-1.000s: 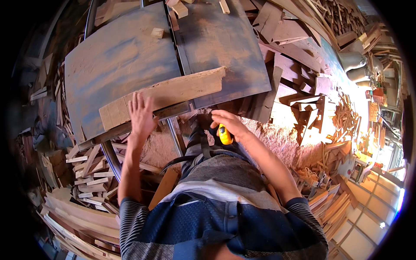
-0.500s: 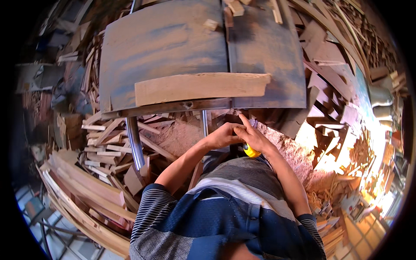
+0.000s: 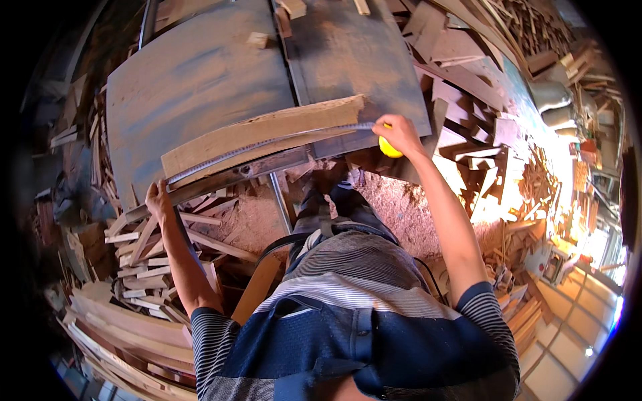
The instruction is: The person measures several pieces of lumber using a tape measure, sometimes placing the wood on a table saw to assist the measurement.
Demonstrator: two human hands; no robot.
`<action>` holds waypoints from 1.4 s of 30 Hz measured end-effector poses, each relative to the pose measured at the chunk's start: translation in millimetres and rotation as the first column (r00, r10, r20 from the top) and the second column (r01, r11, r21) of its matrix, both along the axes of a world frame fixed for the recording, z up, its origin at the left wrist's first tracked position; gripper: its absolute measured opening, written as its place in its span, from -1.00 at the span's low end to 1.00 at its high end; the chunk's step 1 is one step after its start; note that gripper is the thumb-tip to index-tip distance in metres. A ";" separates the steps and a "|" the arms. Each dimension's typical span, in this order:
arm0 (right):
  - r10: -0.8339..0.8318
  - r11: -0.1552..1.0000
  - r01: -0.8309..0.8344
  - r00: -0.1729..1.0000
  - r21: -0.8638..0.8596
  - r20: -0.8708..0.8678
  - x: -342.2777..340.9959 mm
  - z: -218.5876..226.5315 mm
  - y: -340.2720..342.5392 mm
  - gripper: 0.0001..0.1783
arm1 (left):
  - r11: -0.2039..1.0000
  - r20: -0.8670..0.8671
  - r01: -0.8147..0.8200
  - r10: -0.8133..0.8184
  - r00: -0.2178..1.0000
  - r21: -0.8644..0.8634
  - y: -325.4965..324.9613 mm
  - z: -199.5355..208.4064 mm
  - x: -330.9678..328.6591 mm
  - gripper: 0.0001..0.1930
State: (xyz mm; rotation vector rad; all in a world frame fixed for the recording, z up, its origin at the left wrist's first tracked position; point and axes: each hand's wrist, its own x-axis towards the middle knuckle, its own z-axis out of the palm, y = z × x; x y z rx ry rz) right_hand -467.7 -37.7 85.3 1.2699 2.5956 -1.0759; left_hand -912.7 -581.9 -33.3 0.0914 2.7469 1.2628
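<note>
A long wooden board (image 3: 257, 125) lies along the near edge of a dusty grey machine table (image 3: 194, 80). Across its length runs the pulled-out blade of a yellow tape measure (image 3: 390, 148). My left hand (image 3: 159, 199) pinches the blade's end at the board's left end, just past the table's edge. Beyond the board's right end, my right hand (image 3: 400, 134) grips the yellow case, its fingers wrapped over it and partly hiding it. The blade stays taut between both hands, close to the board's face.
Small wood blocks (image 3: 258, 40) sit farther back on the table, by the dark slot. Heaps of offcuts (image 3: 144, 271) lie at the left, and more scrap boards (image 3: 461, 87) at the right. Sawdust (image 3: 401, 210) covers the floor below. Long planks (image 3: 127, 327) are stacked at lower left.
My hands have gone from together at my waist to wide apart over the board. The tape blade has been drawn out between them. The view has shifted, so the table sits farther left.
</note>
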 end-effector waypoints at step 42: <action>0.094 0.991 -0.102 0.991 0.082 0.093 -63.2 -25.0 -66.3 -0.64 | 0.991 -0.001 -0.114 0.114 0.993 0.075 -3.1 -5.3 -19.1 -0.52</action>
